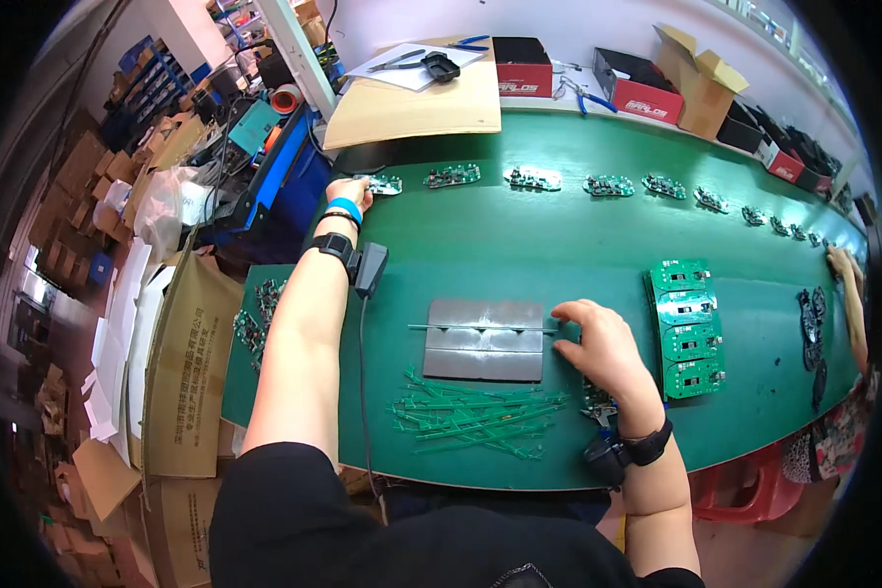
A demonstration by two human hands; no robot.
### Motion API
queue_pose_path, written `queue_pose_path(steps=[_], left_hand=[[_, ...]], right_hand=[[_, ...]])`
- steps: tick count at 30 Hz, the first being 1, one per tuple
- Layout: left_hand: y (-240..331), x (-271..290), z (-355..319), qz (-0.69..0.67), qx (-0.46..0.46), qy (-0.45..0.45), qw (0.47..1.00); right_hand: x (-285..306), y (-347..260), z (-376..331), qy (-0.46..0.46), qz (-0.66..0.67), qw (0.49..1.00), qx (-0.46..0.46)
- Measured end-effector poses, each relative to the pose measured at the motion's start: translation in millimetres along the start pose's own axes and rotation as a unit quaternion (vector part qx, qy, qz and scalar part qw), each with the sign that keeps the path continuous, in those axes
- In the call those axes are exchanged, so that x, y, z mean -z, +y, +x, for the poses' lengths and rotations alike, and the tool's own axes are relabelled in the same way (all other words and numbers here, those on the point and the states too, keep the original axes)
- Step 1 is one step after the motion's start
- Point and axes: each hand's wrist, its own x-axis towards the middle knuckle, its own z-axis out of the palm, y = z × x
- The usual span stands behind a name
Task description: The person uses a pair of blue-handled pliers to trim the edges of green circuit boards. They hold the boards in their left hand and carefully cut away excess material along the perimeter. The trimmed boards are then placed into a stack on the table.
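Observation:
My left hand is stretched out to the far left of the green table, its fingers closed on a small circuit board at the end of a row of similar boards. My right hand hovers beside a grey metal block, thumb and fingers apart with nothing between them. Across the block lies a thin green strip, its right end close to my right fingertips. Loose green board strips are heaped in front of the block. Something partly hidden under my right wrist looks like pliers.
A panel of joined green boards lies right of my right hand. Further circuit boards line the table's far side. At the left edge sits a pile of boards. Another person's hand reaches in at the far right, near black parts.

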Motion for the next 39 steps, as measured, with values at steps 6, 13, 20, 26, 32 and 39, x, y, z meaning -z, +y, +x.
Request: queue_pose_path(steps=[6,13,20,26,32,39], left_hand=[[10.4,-1.4,-14.5,0.286,-0.074,0.099,0.950],[46.6,26.0,-97.1,0.201,-0.149,-0.115,0.961],[26.1,21.8,-270.2,0.194,-0.119,-0.484,0.845],[-26.0,15.5,-353.5,0.099,-0.082,-0.580,0.804],[-20.2,100.7,-308.3,0.017,-0.178,-0.330,0.927],[-31.3,228.6,-205.3,0.129,-0.299,-0.045,0.944]], right_hand=[[-12.3,-0.2,8.7,0.025,-0.037,0.999,0.004],[10.8,1.6,1.1,-0.041,0.060,0.997,0.036],[13.2,-10.9,1.3,0.066,0.259,0.964,-0.014],[-4.5,-25.1,0.3,-0.039,0.455,0.889,0.019],[13.3,-20.9,-5.8,0.033,0.311,0.948,0.063],[28.6,-26.0,-9.6,0.022,0.339,0.937,0.081]])
